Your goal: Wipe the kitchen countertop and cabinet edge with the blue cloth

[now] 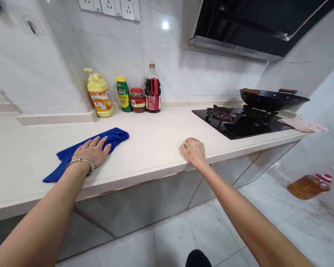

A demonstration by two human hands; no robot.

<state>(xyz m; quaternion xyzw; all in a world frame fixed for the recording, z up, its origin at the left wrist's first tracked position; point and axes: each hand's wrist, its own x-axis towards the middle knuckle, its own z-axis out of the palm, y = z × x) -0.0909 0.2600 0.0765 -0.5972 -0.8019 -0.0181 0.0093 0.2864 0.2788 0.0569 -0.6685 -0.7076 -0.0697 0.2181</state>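
My left hand lies flat with its fingers spread on a blue cloth, pressing it to the white countertop. The cloth is crumpled, with one corner towards the counter's front edge. A silver bangle is around my left wrist. Near the front edge, my right hand rests on the counter with its fingers curled closed. A small pale patch shows by its thumb; whether it is an object I cannot make out.
Along the wall stand a yellow pump bottle, a green squeeze bottle, a red-lidded jar and a dark sauce bottle. Right are a gas hob, a wok and a pink cloth. An oil jug stands on the floor.
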